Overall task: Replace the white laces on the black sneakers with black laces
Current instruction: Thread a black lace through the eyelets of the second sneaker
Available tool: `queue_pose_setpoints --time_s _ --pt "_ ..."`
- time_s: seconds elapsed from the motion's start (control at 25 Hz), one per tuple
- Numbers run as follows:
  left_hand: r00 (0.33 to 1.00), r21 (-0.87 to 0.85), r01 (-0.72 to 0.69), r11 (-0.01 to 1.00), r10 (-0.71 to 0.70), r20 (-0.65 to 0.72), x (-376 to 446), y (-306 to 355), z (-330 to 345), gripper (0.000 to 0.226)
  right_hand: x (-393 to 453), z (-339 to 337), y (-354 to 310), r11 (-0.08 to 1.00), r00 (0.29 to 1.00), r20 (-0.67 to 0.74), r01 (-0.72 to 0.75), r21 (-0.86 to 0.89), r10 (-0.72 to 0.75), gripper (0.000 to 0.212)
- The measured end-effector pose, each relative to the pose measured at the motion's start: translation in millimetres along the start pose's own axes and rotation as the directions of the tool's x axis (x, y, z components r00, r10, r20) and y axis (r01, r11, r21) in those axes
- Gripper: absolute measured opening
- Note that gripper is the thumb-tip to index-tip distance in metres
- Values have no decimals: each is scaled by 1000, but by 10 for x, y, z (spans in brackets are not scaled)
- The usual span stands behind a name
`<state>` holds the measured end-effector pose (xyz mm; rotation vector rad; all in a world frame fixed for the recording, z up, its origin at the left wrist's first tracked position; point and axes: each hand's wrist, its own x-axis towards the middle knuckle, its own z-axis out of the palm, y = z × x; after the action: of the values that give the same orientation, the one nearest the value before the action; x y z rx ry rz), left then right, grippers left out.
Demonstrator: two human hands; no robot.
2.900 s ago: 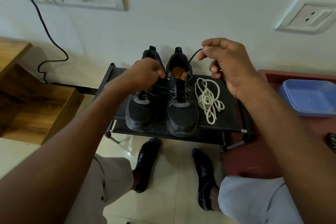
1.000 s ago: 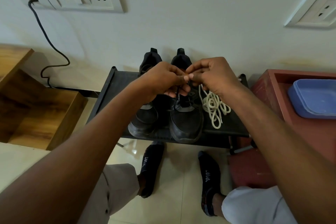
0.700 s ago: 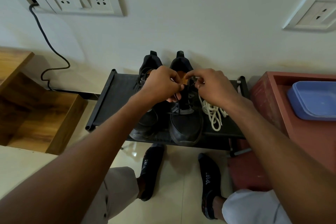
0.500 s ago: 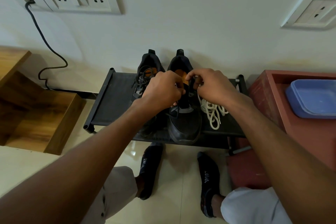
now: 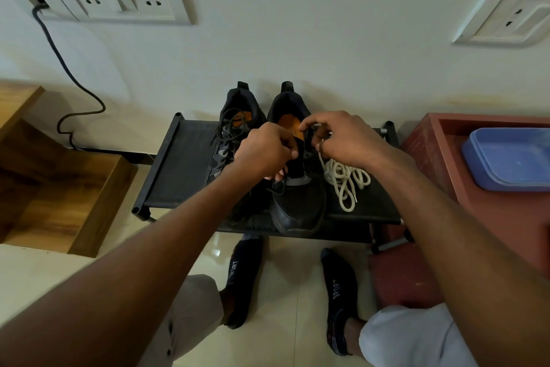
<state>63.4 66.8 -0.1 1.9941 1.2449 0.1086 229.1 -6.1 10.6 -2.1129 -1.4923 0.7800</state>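
White laces (image 5: 346,180) out, heaped beside right hand (image 5: 345,140). Both hands, left hand (image 5: 263,150) included, pinch black lace at right sneaker (image 5: 297,188) top eyelets; threading nearly finished.

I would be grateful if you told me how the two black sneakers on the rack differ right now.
The left sneaker stands untouched, its black lace lying loose over the opening; the right sneaker has both hands working at its top eyelets. The right sneaker sits nearer the rack's front edge. Both are black with orange insoles.
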Motion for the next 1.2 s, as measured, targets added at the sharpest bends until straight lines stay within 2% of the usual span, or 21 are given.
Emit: queue_pose_setpoints --time_s 0.2,0.36,0.4,0.6,0.72,0.8,0.88,0.96,1.04,1.2 --pt "998 128 -63 990 65 -6 2 63 44 15 5 10 0 1000 1000 -1 -11 -27 11 55" --pt "983 393 -170 904 185 0 -2 122 3 13 13 6 10 1000 1000 10 -15 -21 16 55" --pt "981 414 -176 893 195 -3 1 124 2 15 11 1 9 1000 1000 11 -12 -22 13 55" --pt "990 262 -119 958 136 -45 54 76 65 11 5 8 -15 1000 999 16 -27 -6 27 54" --pt "988 326 -104 940 135 -75 58 66 82 20 -5 -16 -18 996 998 29 -56 62 55 59" --pt "987 360 -108 927 144 -74 59 66 86 18 2 -35 -23 991 996 28 -91 99 89 57" --pt "989 277 -142 950 151 -11 95 46 74 6 9 -27 -15 978 985 7 -170 119 170 46" --pt "984 200 -175 964 168 51 111 28 64 13 25 13 3 967 968 18 -251 52 251 21" --pt "979 209 -205 956 195 63 112 23 98 10 24 76 -1 953 950 73 -304 9 302 5" --pt "983 188 -172 967 181 -35 57 38 266 13 32 103 1 947 947 61 -318 41 315 2"
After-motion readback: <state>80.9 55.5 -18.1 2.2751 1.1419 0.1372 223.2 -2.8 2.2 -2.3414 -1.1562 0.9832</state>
